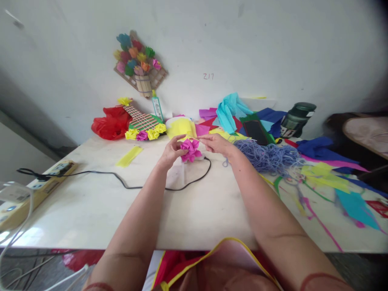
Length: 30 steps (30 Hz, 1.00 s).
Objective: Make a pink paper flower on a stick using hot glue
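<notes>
A bright pink paper flower (190,150) is pinched in my left hand (175,152), a little above the table. Close by on its right is my right hand (216,144), its fingers stretched toward the petals. I cannot tell whether those fingertips touch the flower. Beneath the flower lies a pale, partly hidden object (177,174) beside a black cord (194,184). Behind my hands sits yellow paper (182,127). Left of it, a guitar-shaped craft (142,119) carries yellow and pink paper flowers.
A power strip (39,194) lies at the left edge. Tangled blue-grey yarn (266,155), a phone (255,131), a green jar (298,119) and coloured paper scraps (357,206) cover the right side. A glue bottle (157,106) leans against the wall under a hanging flower craft (141,60).
</notes>
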Tool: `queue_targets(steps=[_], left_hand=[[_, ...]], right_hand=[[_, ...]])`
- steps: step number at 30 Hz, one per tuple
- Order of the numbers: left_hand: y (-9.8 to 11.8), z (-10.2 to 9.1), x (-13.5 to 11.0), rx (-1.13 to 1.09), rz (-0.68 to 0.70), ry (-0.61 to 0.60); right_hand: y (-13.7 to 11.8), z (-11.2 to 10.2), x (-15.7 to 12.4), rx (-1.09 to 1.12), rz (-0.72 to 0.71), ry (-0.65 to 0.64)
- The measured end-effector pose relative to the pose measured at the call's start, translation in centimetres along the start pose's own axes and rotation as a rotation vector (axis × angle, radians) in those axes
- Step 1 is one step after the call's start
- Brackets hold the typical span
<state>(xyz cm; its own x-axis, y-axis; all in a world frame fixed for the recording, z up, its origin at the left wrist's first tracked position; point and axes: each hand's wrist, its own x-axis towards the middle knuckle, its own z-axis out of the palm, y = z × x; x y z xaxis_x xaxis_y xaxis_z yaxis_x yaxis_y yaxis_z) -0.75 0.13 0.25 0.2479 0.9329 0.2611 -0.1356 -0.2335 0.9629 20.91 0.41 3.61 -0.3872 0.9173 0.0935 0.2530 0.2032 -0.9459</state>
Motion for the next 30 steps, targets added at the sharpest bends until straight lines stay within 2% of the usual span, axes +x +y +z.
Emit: queue_targets(steps=[5,9,13,18,22,30], left_hand=[[0.25,0.11,-0.25,0.043,0.012,-0.081],[0.65,0.35,-0.48,0.066,-0.007,-0.153],[0.87,0.49,-0.57,0.075,-0.014,-0.198],[0.94,0.48,-0.58,0.080,-0.016,-0.220],[0.95,0.41,-0.63,0.080,-0.027,-0.229],[0.90,0.39,-0.58,0.085,-0.051,-0.220]], right_hand=[[-0.31,-0.52,-0.52,-0.040,0.036,-0.003],[-0.52,-0.67,-0.67,-0.179,0.029,-0.051],[-0.46,-0.57,-0.40,-0.292,-0.006,-0.024],[-0.51,-0.49,-0.42,-0.250,-0.038,0.031],[-0.59,-0.60,-0.70,-0.180,-0.073,-0.028],[-0.88,-0.30,-0.92,-0.127,0.011,-0.147]])
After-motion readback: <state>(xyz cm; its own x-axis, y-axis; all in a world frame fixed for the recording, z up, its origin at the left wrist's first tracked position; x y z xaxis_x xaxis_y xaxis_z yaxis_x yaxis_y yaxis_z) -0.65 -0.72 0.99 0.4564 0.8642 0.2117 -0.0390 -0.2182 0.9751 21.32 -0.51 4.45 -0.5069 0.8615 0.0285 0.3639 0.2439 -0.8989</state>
